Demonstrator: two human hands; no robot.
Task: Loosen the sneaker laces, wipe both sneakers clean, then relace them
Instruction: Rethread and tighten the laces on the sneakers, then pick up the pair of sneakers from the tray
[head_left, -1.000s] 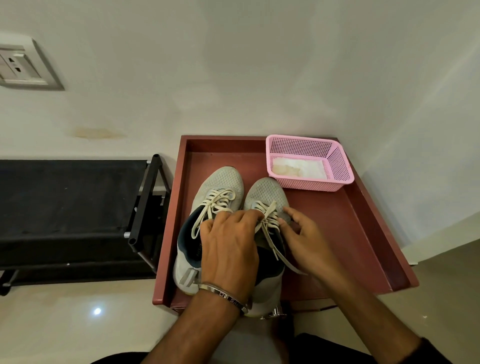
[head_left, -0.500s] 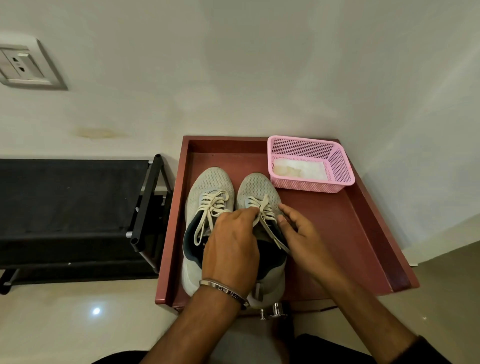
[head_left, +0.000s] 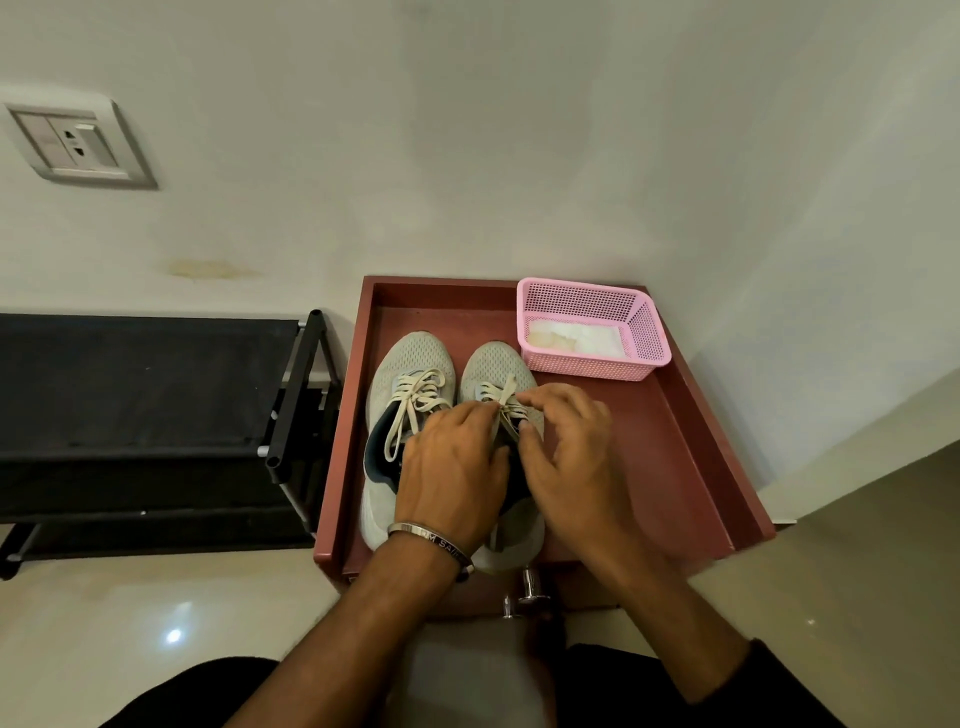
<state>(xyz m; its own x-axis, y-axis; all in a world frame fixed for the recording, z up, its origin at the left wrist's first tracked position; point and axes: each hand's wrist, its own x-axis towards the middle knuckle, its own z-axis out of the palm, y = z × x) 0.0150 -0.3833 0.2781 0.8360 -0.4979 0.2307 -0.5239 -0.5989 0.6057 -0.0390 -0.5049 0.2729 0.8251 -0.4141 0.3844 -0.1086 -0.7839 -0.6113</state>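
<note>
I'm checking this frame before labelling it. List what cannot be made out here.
All in the head view:
- Right sneaker: tongue and collar hidden under both hands.
- Left hand: fingertips curl out of sight, so its grip on the laces is unclear.
- Pink basket: pale contents blurred behind mesh.
- Bracelet: lettering too small.
- Sneaker soles: face down on the tray.

both forearms reach forward, hands close together. left hand (head_left: 452, 462) lies knuckles up, fingertips pinching; right hand (head_left: 566, 452) hovers with fingers loosely curled.

A lettered silver bangle (head_left: 429, 539) circles the left wrist; a dark sleeve cuff (head_left: 769, 675) covers the right forearm.
</note>
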